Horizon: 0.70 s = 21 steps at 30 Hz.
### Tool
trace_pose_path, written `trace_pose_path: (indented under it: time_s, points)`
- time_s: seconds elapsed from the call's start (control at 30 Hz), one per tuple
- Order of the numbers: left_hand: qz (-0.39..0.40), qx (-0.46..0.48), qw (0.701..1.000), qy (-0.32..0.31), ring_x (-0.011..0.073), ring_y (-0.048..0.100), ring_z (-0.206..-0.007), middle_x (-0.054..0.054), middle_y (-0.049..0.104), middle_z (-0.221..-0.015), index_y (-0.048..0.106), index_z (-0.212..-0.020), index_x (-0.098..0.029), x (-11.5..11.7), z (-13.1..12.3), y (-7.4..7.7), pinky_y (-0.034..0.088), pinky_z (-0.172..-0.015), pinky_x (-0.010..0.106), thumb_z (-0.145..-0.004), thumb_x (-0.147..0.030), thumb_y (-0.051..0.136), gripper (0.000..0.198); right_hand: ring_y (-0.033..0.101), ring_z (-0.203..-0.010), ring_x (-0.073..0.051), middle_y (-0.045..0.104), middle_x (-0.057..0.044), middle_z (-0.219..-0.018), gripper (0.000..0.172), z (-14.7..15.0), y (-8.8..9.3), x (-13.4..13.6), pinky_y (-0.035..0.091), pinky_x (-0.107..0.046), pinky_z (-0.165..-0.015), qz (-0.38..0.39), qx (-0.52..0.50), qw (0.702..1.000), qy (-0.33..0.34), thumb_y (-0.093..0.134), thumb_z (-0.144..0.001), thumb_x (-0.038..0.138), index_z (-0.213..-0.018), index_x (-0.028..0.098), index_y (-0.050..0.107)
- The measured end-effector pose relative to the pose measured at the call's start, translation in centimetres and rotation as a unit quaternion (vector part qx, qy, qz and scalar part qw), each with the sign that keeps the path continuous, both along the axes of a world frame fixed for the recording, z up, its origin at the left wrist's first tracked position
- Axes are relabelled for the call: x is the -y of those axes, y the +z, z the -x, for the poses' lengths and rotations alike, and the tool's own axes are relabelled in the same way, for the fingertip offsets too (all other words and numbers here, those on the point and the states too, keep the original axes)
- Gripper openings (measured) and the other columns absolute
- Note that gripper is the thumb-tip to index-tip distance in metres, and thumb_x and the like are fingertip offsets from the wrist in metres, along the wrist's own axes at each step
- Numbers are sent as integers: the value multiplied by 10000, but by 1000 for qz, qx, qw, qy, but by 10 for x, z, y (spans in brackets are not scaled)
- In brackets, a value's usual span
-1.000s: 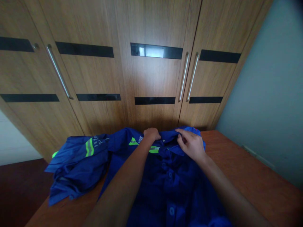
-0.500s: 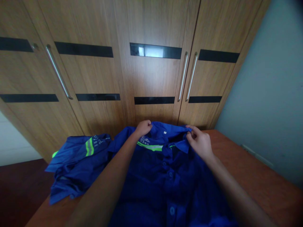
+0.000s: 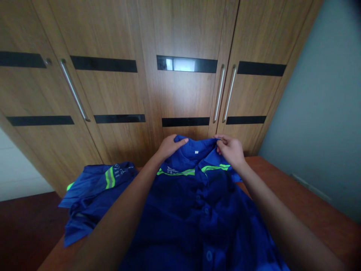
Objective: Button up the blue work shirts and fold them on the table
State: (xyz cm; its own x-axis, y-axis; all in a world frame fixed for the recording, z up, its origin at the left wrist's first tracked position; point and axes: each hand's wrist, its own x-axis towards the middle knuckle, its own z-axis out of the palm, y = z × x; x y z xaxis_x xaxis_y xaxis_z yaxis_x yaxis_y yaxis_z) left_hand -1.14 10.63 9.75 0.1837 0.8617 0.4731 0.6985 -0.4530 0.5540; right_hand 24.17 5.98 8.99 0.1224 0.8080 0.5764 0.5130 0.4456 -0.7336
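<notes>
A blue work shirt [image 3: 175, 210] lies front up before me, its collar end raised off the surface. Bright green reflective stripes cross its chest, white lettering sits at the left of the chest, and buttons run down the middle. My left hand [image 3: 170, 146] grips the collar's left side, thumb on top and the other fingers behind the cloth. At the collar's right end, my right hand [image 3: 230, 149] pinches the fabric between thumb and fingers. A small white label shows inside the collar, between the hands.
A second blue garment [image 3: 93, 195] with a green stripe lies bunched at the left on the reddish-brown surface [image 3: 293, 210]. Close behind stands a wooden wardrobe [image 3: 186, 94] with metal handles and black strips. A pale wall [image 3: 310, 124] borders the right side.
Both hands have moved up slightly, the right one also leftward, lifting the collar. The right chest's green stripe now shows more fully. My left thumb now lies extended along the collar.
</notes>
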Motion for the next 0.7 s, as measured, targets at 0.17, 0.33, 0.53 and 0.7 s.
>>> trace_pose_path:
  time_s: [0.17, 0.33, 0.53, 0.7]
  points:
    - [67, -61, 996, 10, 210, 650, -802, 36, 715, -873, 678, -837, -185, 9, 6, -21, 472, -699, 257, -638, -194, 637, 203, 571, -419, -117, 618, 31, -490, 352, 6, -3, -3, 446, -193, -455, 32, -3, 999, -32, 473, -748, 173, -1021, 142, 694]
    - [84, -86, 986, 114, 330, 649, -902, 119, 719, -884, 699, -772, -185, 17, 26, -11, 473, -795, 389, -599, -216, 654, 181, 633, -457, -132, 660, 14, -520, 309, 0, -9, -12, 486, -203, -496, 49, -31, 997, -55, 491, -754, 139, -984, 149, 697]
    - [67, -21, 990, 119, 252, 680, -825, 84, 724, -816, 702, -959, -187, -5, 23, 19, 511, -750, 336, -733, -212, 549, 274, 673, -529, -141, 698, -23, -611, 298, 2, -10, -46, 540, -225, -534, 78, -72, 994, -32, 469, -818, 130, -1046, 127, 661]
    - [66, 60, 995, 54, 163, 693, -838, 131, 701, -1080, 373, -1402, -142, -37, -9, 21, 536, -674, 246, -835, -136, 394, 567, 703, -823, -152, 723, -96, -1003, 419, 25, -4, -86, 575, -267, -701, 96, -42, 994, 16, 402, -863, 87, -1257, 138, 535]
